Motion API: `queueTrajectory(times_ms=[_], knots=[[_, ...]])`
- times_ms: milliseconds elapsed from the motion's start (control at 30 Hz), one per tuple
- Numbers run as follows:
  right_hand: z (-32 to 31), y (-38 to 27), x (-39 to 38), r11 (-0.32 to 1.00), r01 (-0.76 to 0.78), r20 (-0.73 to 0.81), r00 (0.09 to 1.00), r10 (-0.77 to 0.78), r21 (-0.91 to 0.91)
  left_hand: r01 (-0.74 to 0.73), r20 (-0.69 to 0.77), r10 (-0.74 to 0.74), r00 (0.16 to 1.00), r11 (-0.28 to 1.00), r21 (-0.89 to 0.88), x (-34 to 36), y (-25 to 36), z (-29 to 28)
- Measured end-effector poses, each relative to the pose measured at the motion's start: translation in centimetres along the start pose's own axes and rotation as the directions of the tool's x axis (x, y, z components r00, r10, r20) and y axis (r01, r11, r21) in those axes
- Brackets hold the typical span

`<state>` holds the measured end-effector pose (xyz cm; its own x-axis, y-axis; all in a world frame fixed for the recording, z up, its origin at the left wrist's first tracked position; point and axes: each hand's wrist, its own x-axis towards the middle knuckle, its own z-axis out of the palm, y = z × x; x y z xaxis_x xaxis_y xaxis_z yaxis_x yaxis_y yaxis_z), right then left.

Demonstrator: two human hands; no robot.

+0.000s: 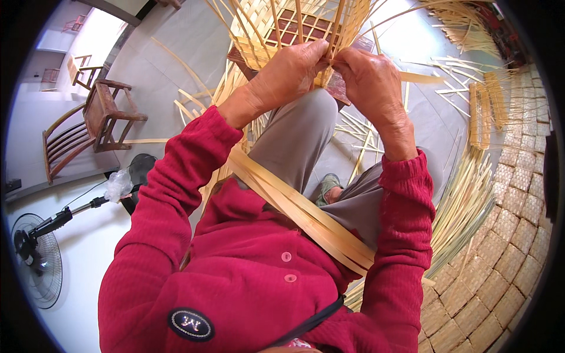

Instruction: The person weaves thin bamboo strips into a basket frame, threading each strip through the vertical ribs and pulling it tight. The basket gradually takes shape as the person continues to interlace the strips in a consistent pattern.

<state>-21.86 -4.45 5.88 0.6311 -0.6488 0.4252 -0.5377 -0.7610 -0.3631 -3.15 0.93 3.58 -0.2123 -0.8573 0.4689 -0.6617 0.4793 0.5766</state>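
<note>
Pinching the near side of the basket [351, 26], left hand [294, 69] and right hand [372, 77] meet at fingertips, equally close, basket stretching away beyond them from the bench's [340, 89] near edge.

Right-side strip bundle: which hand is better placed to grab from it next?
Probably the right hand: it's nearer the strip bundle; the left hand is farther across. Both look pinched at the woven piece.
</note>
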Motion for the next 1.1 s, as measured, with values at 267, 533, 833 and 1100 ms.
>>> queueTrajectory(times_ms=[267, 533, 833, 1100], knots=[[0.2, 0.3, -0.3, 0.992, -0.105, 0.181, 0.977, 0.116, -0.068, -0.031, 0.04, 0.031, 0.999, 1.0, -0.008, -1.1, -0.9, -1.3], [2.9, 0.0, -0.1, 0.998, 0.009, 0.118, 0.993, -0.016, 0.057, -0.088, 0.171, 0.09, 0.981, 0.996, -0.023, -2.6, -2.6, -3.9], [3.4, 3.0, 4.2, 0.927, 0.203, 0.337, 0.889, -0.309, 0.315, -0.193, 0.27, 0.21, 0.94, 0.977, -0.086, -1.8, -4.2, -5.0], [3.5, 3.3, 5.4, 0.905, 0.191, 0.338, 0.882, -0.328, 0.38, 0.053, 0.416, 0.049, 0.908, 0.972, -0.23, -1.1, -5.5, -5.9]])
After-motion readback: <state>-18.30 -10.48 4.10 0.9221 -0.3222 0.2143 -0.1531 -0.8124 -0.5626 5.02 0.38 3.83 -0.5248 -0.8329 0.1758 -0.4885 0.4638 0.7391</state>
